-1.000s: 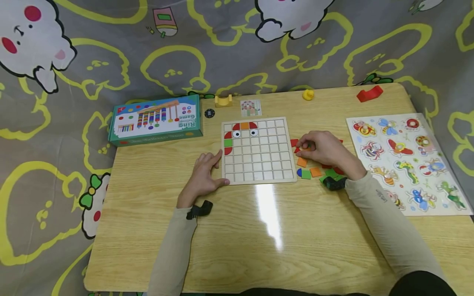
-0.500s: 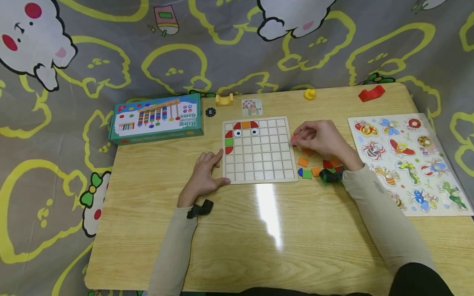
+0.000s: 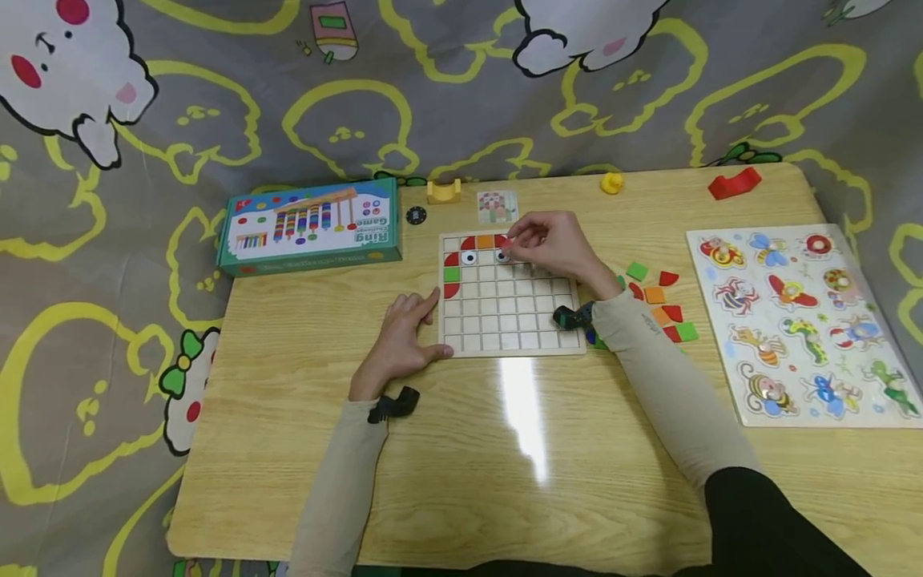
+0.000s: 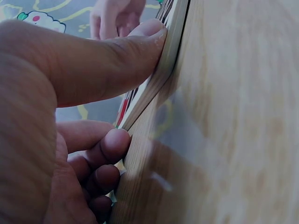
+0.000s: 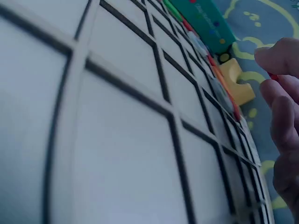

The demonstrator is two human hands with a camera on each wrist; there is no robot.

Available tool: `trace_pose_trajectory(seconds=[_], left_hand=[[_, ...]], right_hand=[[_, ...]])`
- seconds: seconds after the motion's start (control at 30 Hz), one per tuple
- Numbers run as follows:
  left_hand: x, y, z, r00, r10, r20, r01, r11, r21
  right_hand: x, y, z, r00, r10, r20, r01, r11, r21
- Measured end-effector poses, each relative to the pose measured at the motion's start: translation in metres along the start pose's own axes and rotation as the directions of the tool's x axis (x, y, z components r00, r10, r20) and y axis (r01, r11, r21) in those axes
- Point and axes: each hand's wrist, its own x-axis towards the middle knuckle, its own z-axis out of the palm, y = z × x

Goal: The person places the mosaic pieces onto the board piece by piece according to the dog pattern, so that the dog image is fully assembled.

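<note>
A square wooden grid board (image 3: pixel 506 315) lies mid-table in the head view. Along its upper left sit red quarter-round tiles, an orange tile (image 3: pixel 485 241), a green tile (image 3: pixel 451 275) and two eye tiles, one eye tile (image 3: pixel 469 258) fully visible. My left hand (image 3: pixel 404 335) touches the board's lower left corner, thumb on the front edge and index finger on the left edge. Over the top row, my right hand (image 3: pixel 554 243) pinches a small red tile (image 5: pixel 274 76), mostly hidden by the fingertips; its exact shape cannot be told.
Loose red, orange and green tiles (image 3: pixel 654 296) lie right of the board, partly under my right arm. A picture card (image 3: pixel 497 207), black chip (image 3: pixel 416 215), yellow block (image 3: pixel 443 191) and game box (image 3: pixel 310 227) stand behind. An insect puzzle board (image 3: pixel 808 320) lies far right.
My right hand picked a red tile from the loose pile and carried it left over the board's top row. My left hand stays at the board's corner.
</note>
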Motion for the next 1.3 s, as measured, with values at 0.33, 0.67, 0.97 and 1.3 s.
trace_pose_trajectory(seconds=[0.33, 0.67, 0.97, 1.3], left_hand=[[0.003, 0.007, -0.002, 1.0, -0.011, 0.018, 0.011, 1.0, 0.004], [0.003, 0.006, -0.004, 1.0, -0.017, 0.019, 0.017, 1.0, 0.016], [0.003, 0.003, -0.004, 1.0, -0.02, 0.016, 0.02, 1.0, 0.012], [0.001, 0.0, -0.002, 1.0, -0.027, 0.015, 0.027, 1.0, 0.012]], right_hand=[[0.014, 0.0, 0.019, 0.998, -0.034, 0.052, 0.041, 0.99, -0.137], [0.019, -0.011, 0.023, 0.99, 0.05, 0.134, -0.009, 0.957, -0.288], [0.022, -0.012, 0.025, 0.983, 0.078, 0.164, -0.027, 0.957, -0.288], [0.023, -0.011, 0.026, 0.983, 0.06, 0.175, -0.011, 0.963, -0.269]])
